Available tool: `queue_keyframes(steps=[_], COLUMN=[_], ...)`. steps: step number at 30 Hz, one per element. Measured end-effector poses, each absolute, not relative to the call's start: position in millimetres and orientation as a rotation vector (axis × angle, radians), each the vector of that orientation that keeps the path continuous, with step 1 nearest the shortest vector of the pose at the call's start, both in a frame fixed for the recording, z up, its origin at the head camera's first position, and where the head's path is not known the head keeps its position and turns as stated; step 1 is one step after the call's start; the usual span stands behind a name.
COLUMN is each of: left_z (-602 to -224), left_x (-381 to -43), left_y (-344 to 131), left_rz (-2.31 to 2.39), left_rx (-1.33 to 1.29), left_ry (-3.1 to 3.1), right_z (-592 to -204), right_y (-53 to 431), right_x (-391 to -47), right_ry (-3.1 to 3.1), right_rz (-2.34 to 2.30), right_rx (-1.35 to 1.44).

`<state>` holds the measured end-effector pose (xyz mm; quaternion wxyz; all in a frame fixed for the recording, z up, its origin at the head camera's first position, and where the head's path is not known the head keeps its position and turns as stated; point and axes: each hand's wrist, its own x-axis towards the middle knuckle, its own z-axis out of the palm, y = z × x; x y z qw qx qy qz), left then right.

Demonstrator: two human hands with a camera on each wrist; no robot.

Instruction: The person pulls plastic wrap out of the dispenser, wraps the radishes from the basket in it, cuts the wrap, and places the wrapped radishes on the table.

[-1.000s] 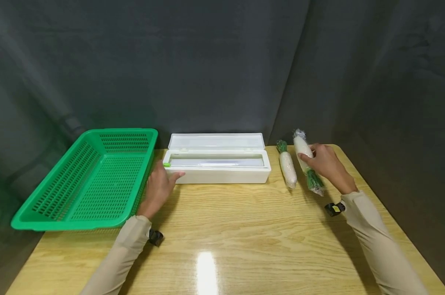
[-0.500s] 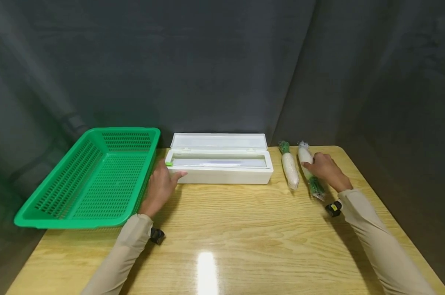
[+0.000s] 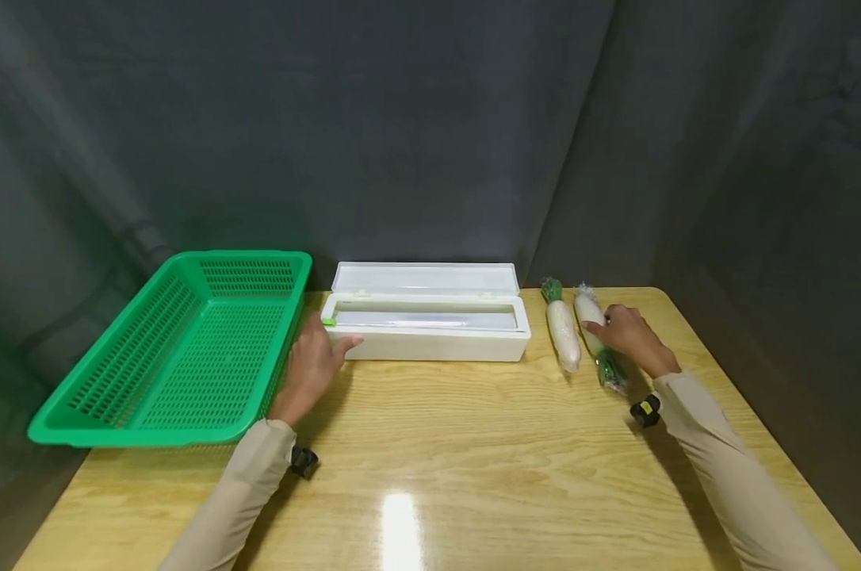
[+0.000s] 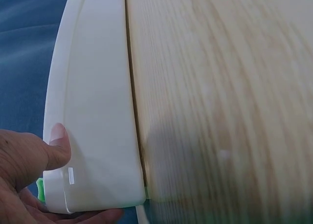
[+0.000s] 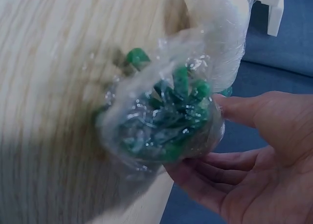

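Observation:
A long white cling film dispenser (image 3: 430,346) sits at the back with its lid up and a roll of film inside. My left hand (image 3: 308,366) grips its left end; in the left wrist view the thumb presses the front face and the fingers wrap the end. My right hand (image 3: 632,337) holds a film-wrapped daikon radish (image 3: 587,308) between thumb and fingers, low at the table. Its green leaves (image 5: 171,116), bunched in crinkled film, point toward me. Just left of it lies a second wrapped daikon (image 3: 563,333), leaves toward the back.
A green slotted plastic basket (image 3: 166,435) stands on the left, close beside my left hand. The wooden table (image 3: 473,452) stretches in front of the dispenser. A dark curtain (image 3: 402,127) hangs behind the table and around its sides.
My right hand has lowered the daikon slightly toward the table and nearer the second one. The left hand has stayed on the dispenser's end.

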<state>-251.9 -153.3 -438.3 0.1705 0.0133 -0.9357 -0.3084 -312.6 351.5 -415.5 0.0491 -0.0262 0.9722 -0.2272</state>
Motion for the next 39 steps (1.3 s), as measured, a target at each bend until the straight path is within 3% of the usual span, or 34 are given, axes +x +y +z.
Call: queue_keyframes(steps=[39], left_z=[-435], left_x=[-251], left_y=[-156], left_rz=[-1.332], left_rx=[0.125], left_ry=[-2.563], right_z=[-425], right_y=[352], right_x=[-302], right_ry=[2.964], right_rz=[-0.755], right_rx=[0.018])
